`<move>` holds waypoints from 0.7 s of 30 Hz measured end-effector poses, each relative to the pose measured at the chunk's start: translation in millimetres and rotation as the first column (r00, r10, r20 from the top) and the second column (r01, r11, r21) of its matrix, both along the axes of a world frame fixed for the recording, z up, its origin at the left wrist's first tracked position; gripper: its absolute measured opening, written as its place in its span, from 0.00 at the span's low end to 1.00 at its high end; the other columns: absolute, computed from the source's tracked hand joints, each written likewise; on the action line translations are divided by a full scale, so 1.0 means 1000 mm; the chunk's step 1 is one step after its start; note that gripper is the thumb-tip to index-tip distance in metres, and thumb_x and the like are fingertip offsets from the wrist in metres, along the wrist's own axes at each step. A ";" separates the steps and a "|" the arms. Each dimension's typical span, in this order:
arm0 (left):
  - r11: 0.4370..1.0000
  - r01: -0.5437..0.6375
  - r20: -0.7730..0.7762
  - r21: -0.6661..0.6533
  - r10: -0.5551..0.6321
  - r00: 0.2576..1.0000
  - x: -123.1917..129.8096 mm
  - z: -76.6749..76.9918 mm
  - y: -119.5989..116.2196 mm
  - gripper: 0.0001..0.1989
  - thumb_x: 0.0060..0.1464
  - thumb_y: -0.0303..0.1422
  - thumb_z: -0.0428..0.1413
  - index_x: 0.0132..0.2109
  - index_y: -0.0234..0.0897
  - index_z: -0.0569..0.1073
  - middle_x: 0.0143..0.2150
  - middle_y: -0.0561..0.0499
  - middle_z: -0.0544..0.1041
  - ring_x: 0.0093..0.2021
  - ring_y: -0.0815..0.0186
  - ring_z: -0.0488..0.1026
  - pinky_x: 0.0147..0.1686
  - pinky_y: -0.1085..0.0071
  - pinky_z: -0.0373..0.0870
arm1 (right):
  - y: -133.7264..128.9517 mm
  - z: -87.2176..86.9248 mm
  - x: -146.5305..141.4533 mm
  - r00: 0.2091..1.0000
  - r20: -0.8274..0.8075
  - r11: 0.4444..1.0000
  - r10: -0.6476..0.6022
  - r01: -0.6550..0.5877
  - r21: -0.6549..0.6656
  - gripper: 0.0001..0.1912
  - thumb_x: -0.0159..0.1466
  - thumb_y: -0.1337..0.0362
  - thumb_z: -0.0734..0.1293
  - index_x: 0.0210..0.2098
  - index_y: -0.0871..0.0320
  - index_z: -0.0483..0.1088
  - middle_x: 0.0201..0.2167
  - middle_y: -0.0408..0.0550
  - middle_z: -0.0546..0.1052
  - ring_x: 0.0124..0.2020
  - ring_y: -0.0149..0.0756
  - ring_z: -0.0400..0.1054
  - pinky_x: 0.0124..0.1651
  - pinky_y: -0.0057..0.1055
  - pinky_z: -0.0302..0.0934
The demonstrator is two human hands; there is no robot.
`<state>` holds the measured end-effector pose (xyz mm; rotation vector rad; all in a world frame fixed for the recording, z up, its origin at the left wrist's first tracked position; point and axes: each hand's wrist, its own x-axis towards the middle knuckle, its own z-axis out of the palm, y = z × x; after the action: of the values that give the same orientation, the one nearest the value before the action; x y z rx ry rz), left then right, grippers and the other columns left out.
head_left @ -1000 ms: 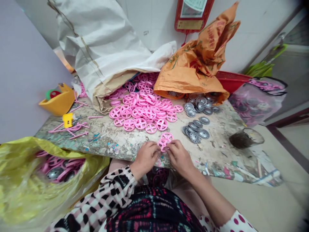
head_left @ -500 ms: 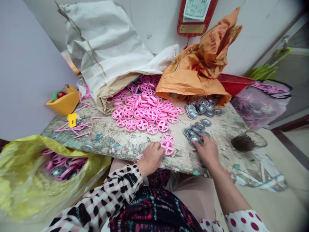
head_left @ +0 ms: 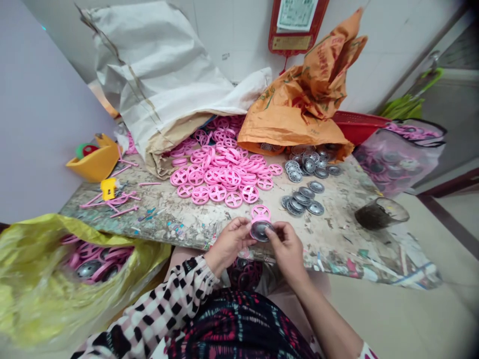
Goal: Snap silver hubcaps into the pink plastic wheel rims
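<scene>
Near the front edge of the table, my left hand point(head_left: 231, 240) pinches the rim of a pink plastic wheel, mostly covered by a grey plastic wheel cover point(head_left: 261, 231). My right hand point(head_left: 289, 248) grips that cover, thumb on its face, against the pink wheel. Just behind them one loose pink wheel point(head_left: 261, 212) lies flat. A small group of grey wheel covers point(head_left: 301, 199) sits to the right. Farther back is a large heap of pink spoked wheels point(head_left: 224, 174).
A white sack point(head_left: 157, 65) and an orange sack point(head_left: 295, 119) spill parts at the back. A dark glass point(head_left: 379, 213) stands at right. On the left are a yellow holder point(head_left: 92, 162), pink sticks point(head_left: 123, 212), and a yellow bag point(head_left: 33, 279) of wheels hanging below the tabletop.
My right hand has picked up a grey wheel cover from the small group and brought it left onto the pink wheel. My left hand has turned, now pinching the wheel's edge.
</scene>
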<state>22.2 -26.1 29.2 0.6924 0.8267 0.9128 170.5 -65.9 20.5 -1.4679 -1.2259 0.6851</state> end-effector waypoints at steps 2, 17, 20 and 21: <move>0.998 0.008 0.048 -0.055 -0.005 0.999 -0.001 0.003 -0.005 0.20 0.40 0.36 0.67 0.38 0.35 0.69 0.35 0.52 0.74 0.33 0.68 0.72 0.34 0.69 0.72 | -0.003 -0.002 -0.010 0.988 0.155 0.998 0.001 -0.010 0.062 0.11 0.62 0.56 0.64 0.34 0.57 0.66 0.32 0.47 0.68 0.34 0.36 0.64 0.38 0.32 0.60; 0.997 -0.038 -0.152 -0.066 0.027 0.988 0.001 -0.005 -0.014 0.21 0.37 0.41 0.67 0.32 0.33 0.68 0.26 0.54 0.72 0.22 0.69 0.70 0.20 0.72 0.69 | -0.008 -0.003 -0.012 0.976 0.140 0.978 0.167 -0.146 -0.149 0.15 0.64 0.54 0.59 0.43 0.57 0.67 0.37 0.48 0.75 0.38 0.39 0.68 0.41 0.34 0.61; 1.000 0.014 -0.178 -0.026 -0.018 0.984 0.001 -0.002 -0.014 0.20 0.38 0.41 0.66 0.34 0.34 0.68 0.27 0.54 0.73 0.23 0.70 0.70 0.22 0.74 0.68 | -0.004 -0.009 -0.011 0.982 -0.072 0.965 0.176 -0.186 -0.183 0.17 0.62 0.51 0.62 0.41 0.57 0.66 0.33 0.46 0.74 0.34 0.37 0.68 0.38 0.33 0.63; 0.999 0.036 -0.174 0.004 -0.035 0.984 0.001 -0.001 -0.014 0.21 0.38 0.40 0.67 0.35 0.34 0.69 0.29 0.53 0.73 0.25 0.70 0.70 0.24 0.74 0.68 | -0.002 -0.010 -0.011 0.970 -0.175 0.961 0.170 -0.202 -0.189 0.18 0.61 0.50 0.63 0.41 0.57 0.66 0.32 0.46 0.74 0.31 0.36 0.68 0.35 0.32 0.64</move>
<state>23.4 -40.2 28.4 0.7992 0.9632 0.8311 159.1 -68.2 10.6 -1.4448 -1.2077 1.0630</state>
